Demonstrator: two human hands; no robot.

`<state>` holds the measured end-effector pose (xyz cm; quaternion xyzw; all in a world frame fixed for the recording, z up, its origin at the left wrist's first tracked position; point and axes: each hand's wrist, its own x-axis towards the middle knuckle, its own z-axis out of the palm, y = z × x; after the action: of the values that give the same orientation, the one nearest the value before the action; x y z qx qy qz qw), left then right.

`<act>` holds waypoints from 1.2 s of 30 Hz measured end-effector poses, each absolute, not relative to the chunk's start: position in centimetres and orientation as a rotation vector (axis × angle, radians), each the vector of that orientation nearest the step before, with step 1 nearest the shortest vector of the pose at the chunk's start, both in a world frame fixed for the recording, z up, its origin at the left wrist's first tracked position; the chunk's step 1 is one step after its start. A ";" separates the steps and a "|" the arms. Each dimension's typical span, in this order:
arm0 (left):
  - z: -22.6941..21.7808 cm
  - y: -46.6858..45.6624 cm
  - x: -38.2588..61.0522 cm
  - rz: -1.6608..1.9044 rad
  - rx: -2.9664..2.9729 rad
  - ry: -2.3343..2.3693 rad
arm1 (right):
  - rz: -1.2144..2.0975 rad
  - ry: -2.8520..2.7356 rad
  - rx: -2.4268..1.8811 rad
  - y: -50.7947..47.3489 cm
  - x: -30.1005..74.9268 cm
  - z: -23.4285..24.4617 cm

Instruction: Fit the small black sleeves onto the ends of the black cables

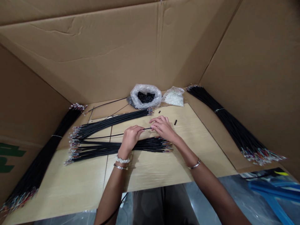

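A single black cable (147, 128) runs between my two hands, its long tail stretching left over the table. My left hand (131, 136) is closed around it, thumb and forefinger pinching. At the cable's right end, the fingers of my right hand (163, 128) are closed on it; its tip is hidden by them. Below my hands lies a bundle of black cables (98, 150) with coloured wire ends. Another group of black cables (112, 121) lies behind. Two short black tube pieces, one near (175, 122) and one farther (159, 112), rest close to my right hand.
Cardboard walls (93, 56) enclose the table (187, 162). At the back stand an open plastic bag (145, 97) of small black pieces and a bag of white pieces (173, 96). Tied cable bundles lie along the left (44, 156) and right (225, 120) sides.
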<state>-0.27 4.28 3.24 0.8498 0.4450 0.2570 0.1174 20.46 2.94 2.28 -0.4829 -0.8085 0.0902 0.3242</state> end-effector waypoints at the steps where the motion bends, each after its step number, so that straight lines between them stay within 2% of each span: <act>1: 3.2 4.3 -0.3 0.757 2.499 1.301 | 0.243 -2.115 -1.264 3.0 20.5 2.2; 9: 3.0 4.2 0.0 0.789 2.554 1.247 | 0.304 -2.131 -1.288 3.0 20.1 1.9; 21: 3.1 4.1 0.3 0.738 2.495 1.264 | 0.213 -2.186 -1.192 3.0 20.7 1.9; 29: 3.0 4.2 0.1 0.714 2.484 1.331 | 0.240 -2.050 -1.334 2.9 20.6 2.6; 36: 3.5 3.3 1.2 0.577 2.575 1.306 | 0.211 -2.097 -1.159 3.1 20.2 1.9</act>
<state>1.15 3.33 3.52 0.8704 0.4413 0.1950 0.0985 20.20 3.13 1.89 -0.4497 -0.8133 0.0819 0.3599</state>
